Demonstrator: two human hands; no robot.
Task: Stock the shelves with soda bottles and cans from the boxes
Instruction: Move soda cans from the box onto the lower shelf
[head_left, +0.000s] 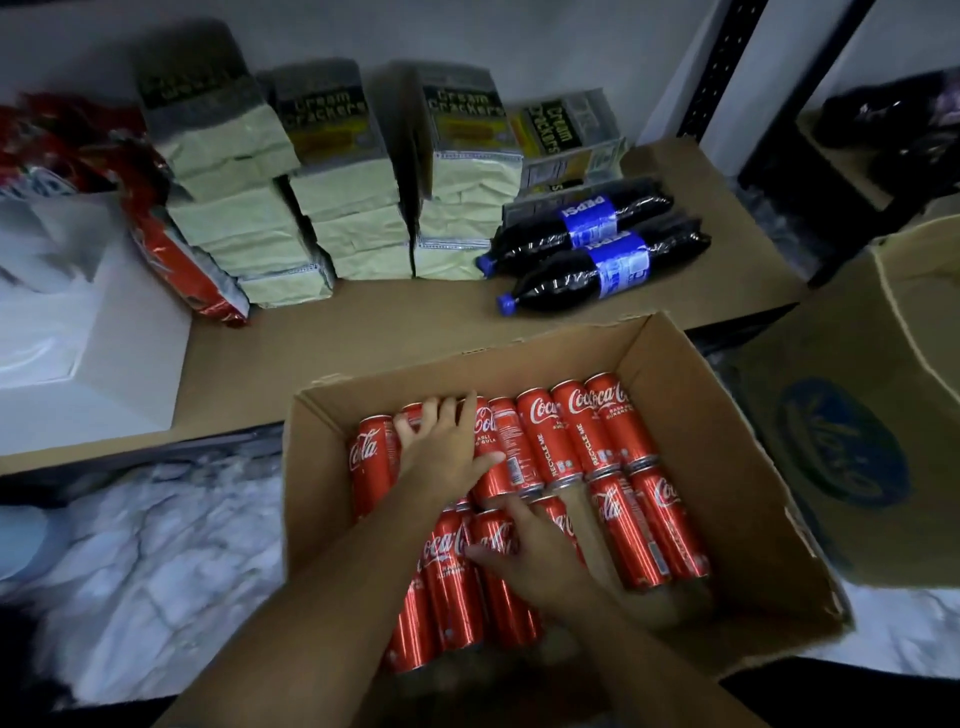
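Coca-Cola cans (571, 431) lie on their sides in two rows inside the open cardboard box (685, 405), just in front of the shelf (363, 322). Left grip (447, 447) rests on far-row cans w/ fingers spread apart. Right grip (524, 551) curls fingers & thumb round one near-row can. Two Pepsi bottles (618, 267) lie on the shelf beside cracker packs (358, 208).

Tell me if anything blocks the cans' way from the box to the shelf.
Only the far wall of the box; lift the cans over it. The shelf strip before the crackers and Pepsi bottles is bare.
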